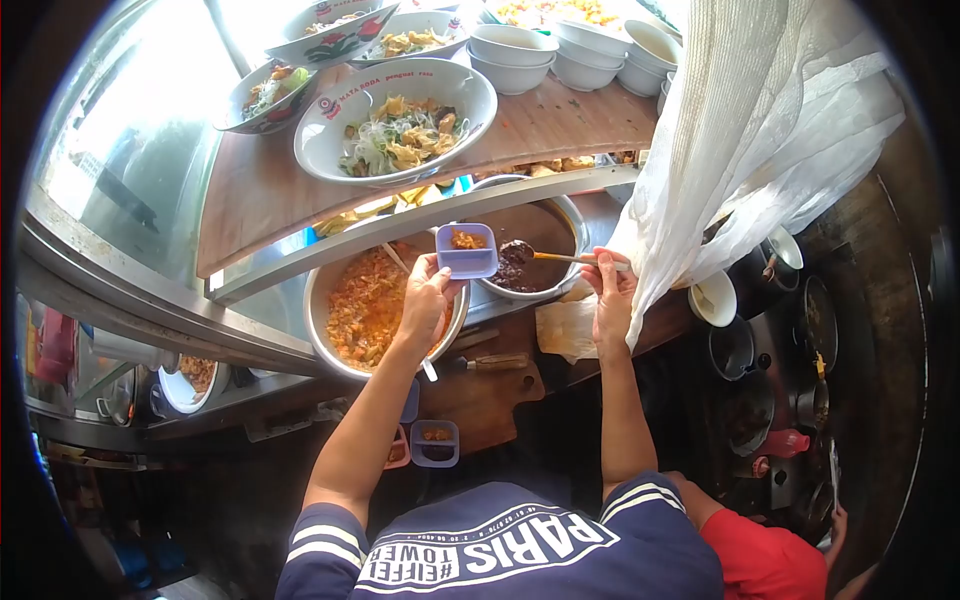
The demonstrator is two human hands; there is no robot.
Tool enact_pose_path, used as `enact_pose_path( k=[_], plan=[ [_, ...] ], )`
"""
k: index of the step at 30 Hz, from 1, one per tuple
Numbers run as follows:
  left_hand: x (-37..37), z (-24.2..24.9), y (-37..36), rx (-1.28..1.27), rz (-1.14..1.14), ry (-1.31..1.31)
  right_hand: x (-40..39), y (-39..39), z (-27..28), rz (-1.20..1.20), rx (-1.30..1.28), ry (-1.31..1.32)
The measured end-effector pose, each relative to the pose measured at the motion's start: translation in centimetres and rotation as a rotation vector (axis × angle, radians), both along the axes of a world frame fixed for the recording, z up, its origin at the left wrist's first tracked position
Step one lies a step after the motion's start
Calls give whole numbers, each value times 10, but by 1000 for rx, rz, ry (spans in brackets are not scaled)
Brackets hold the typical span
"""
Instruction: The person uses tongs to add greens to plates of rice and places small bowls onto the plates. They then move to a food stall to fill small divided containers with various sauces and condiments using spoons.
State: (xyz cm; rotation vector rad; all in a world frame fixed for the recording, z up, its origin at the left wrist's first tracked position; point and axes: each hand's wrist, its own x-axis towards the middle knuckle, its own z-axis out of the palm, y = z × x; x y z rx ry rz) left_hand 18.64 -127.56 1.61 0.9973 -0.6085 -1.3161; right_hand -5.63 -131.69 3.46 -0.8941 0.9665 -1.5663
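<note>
My left hand [430, 295] holds a small purple divided dish [467, 262] by its left side, with orange food in its upper compartment; the lower one looks bare. Under that hand is a large white bowl of orange-red chopped food [365, 310]. My right hand [611, 290] grips the handle of a spoon [560, 257], whose head holds dark food. The spoon's head is over a round metal pot of dark brown sauce [530, 225], just right of the purple dish.
Above, a wooden shelf [250, 215] bears noodle bowls [395, 125] and stacked white bowls [510, 60]. White cloth [720, 130] hangs at right. Below lie a cutting board [490, 400] and another divided dish [434, 443]. A person in red [765, 555] is at lower right, near pans [748, 412].
</note>
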Motion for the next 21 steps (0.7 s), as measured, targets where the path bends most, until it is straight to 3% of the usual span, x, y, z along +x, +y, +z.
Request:
enact_pose_path(
  k=[6, 13, 21],
  plan=[
    [-17, 4, 0, 13, -52, 156, 13, 16, 15, 162, -152, 174],
    [-19, 4, 6, 8, -90, 258, 14, 27, 22, 181, -275, 220],
    [-19, 27, 35, -17, -30, 262, -6, 18, 36, -39, -224, 119]
  ],
)
